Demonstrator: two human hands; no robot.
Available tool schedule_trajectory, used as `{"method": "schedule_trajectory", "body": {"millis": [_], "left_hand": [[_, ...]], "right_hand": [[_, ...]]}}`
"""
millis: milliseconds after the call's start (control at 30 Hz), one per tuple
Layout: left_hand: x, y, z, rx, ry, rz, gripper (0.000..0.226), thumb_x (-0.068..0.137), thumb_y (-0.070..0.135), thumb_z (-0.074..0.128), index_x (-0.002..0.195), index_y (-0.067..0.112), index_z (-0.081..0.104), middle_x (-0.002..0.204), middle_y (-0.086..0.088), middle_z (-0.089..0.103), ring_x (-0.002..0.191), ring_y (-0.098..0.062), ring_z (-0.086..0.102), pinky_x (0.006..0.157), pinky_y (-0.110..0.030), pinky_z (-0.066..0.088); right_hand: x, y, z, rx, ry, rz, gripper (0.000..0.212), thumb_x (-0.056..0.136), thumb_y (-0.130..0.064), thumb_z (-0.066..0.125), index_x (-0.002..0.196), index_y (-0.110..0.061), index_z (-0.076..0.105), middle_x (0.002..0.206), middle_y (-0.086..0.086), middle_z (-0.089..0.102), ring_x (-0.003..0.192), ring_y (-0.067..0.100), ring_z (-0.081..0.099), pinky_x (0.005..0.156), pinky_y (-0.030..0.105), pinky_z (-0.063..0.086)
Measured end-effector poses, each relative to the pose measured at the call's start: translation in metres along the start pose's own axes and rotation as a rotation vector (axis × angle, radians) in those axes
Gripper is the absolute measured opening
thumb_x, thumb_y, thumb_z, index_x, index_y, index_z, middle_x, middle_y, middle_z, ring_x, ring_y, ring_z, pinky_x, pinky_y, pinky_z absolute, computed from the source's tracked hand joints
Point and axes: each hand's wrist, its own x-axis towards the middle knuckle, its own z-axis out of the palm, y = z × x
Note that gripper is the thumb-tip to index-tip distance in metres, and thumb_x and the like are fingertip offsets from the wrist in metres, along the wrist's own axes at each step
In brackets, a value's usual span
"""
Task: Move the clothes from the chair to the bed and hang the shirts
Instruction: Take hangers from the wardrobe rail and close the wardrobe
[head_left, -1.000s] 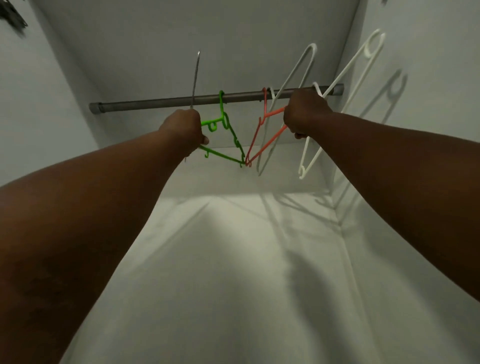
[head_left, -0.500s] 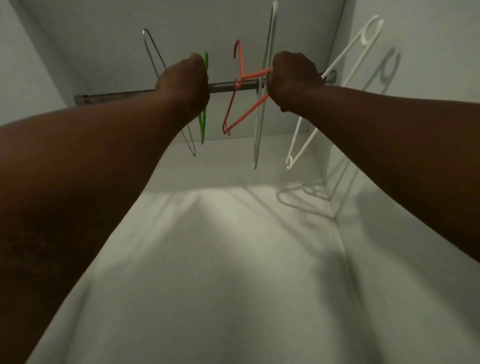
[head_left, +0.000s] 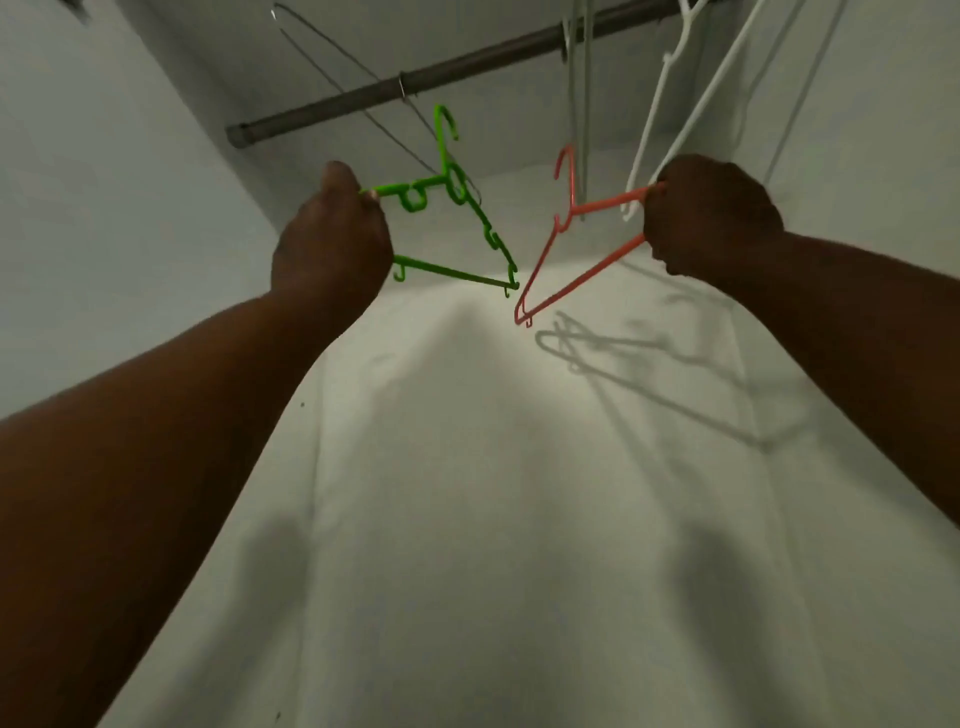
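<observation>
My left hand (head_left: 332, 244) grips a green plastic hanger (head_left: 457, 202) by one end; its hook hangs free below the dark closet rod (head_left: 467, 67). My right hand (head_left: 711, 218) grips an orange plastic hanger (head_left: 576, 244) by one end, also off the rod. The two hangers' lower tips nearly meet between my hands. No clothes, chair or bed are in view.
A thin wire hanger (head_left: 353, 67) stays hooked on the rod at left. White hangers (head_left: 670, 93) and a grey one (head_left: 579, 88) hang on the rod at upper right. White closet walls enclose the space on the left, back and right.
Both hangers have come off the rod and moved down with my hands. The view has tilted, so the rod now sits higher in the frame.
</observation>
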Motion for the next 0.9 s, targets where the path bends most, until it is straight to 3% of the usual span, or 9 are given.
{"method": "schedule_trajectory", "body": {"millis": [133, 233, 367, 433, 500, 633, 800, 900], "left_hand": [[-0.051, -0.035, -0.025, -0.06, 0.024, -0.09, 0.024, 0.101, 0.03, 0.038, 0.106, 0.008, 0.044, 0.095, -0.023, 0.061, 0.084, -0.043, 0.058, 0.068, -0.043, 0.043], [-0.09, -0.063, -0.043, -0.154, 0.025, -0.173, 0.02, 0.098, 0.038, 0.038, 0.096, 0.018, 0.042, 0.083, -0.015, 0.063, 0.068, -0.037, 0.064, 0.063, -0.046, 0.053], [-0.145, -0.085, -0.063, -0.435, 0.021, -0.4, 0.015, 0.101, 0.029, 0.042, 0.092, 0.018, 0.044, 0.075, -0.012, 0.06, 0.044, -0.01, 0.06, 0.041, -0.028, 0.048], [-0.175, -0.094, -0.077, -0.545, 0.002, -0.537, 0.014, 0.101, 0.026, 0.042, 0.094, 0.014, 0.046, 0.071, -0.01, 0.057, 0.04, -0.008, 0.057, 0.039, -0.024, 0.048], [-0.208, -0.105, -0.099, -0.667, -0.056, -0.694, 0.015, 0.102, 0.024, 0.044, 0.096, 0.01, 0.049, 0.069, -0.009, 0.055, 0.041, -0.008, 0.056, 0.041, -0.022, 0.051], [-0.279, -0.123, -0.156, -0.909, -0.206, -1.032, 0.021, 0.1, 0.026, 0.05, 0.081, 0.019, 0.053, 0.069, -0.005, 0.053, 0.043, -0.011, 0.053, 0.046, -0.02, 0.052], [-0.348, -0.145, -0.244, -1.007, -0.336, -1.227, 0.019, 0.099, 0.019, 0.05, 0.081, 0.018, 0.056, 0.065, -0.003, 0.049, 0.043, -0.011, 0.048, 0.043, -0.018, 0.048], [-0.378, -0.144, -0.296, -1.094, -0.374, -1.297, 0.023, 0.1, 0.015, 0.043, 0.079, 0.013, 0.051, 0.047, 0.001, 0.043, 0.034, -0.01, 0.041, 0.034, -0.016, 0.037]], "right_hand": [[-0.051, 0.017, 0.019, 0.192, -0.194, 0.209, 0.012, 0.09, -0.009, 0.052, 0.087, 0.0, 0.059, 0.069, 0.015, 0.067, 0.047, 0.023, 0.066, 0.058, 0.036, 0.058], [-0.098, 0.015, 0.027, 0.426, -0.266, 0.406, 0.019, 0.094, -0.013, 0.05, 0.088, 0.002, 0.06, 0.066, 0.019, 0.066, 0.048, 0.03, 0.066, 0.056, 0.039, 0.058], [-0.191, -0.002, 0.009, 0.7, -0.27, 0.68, 0.017, 0.096, -0.022, 0.051, 0.092, -0.009, 0.061, 0.061, 0.012, 0.058, 0.04, 0.024, 0.06, 0.041, 0.024, 0.048], [-0.247, -0.007, -0.011, 0.79, -0.27, 0.827, 0.019, 0.098, -0.024, 0.052, 0.091, -0.011, 0.063, 0.059, 0.01, 0.054, 0.038, 0.021, 0.058, 0.04, 0.022, 0.046], [-0.307, -0.014, -0.037, 0.84, -0.267, 0.984, 0.022, 0.099, -0.027, 0.052, 0.092, -0.012, 0.066, 0.057, 0.007, 0.049, 0.042, 0.02, 0.055, 0.043, 0.024, 0.045], [-0.407, -0.035, -0.109, 0.892, -0.219, 1.186, 0.026, 0.1, -0.034, 0.051, 0.096, -0.014, 0.068, 0.054, 0.001, 0.042, 0.042, 0.014, 0.045, 0.042, 0.021, 0.036], [-0.493, -0.086, -0.217, 0.768, -0.182, 1.213, 0.032, 0.1, -0.036, 0.046, 0.102, -0.011, 0.066, 0.05, 0.0, 0.036, 0.039, 0.013, 0.036, 0.041, 0.021, 0.027], [-0.534, -0.106, -0.279, 0.737, -0.128, 1.284, 0.034, 0.1, -0.03, 0.046, 0.104, 0.0, 0.062, 0.048, 0.007, 0.033, 0.029, 0.015, 0.031, 0.038, 0.017, 0.027]]}}
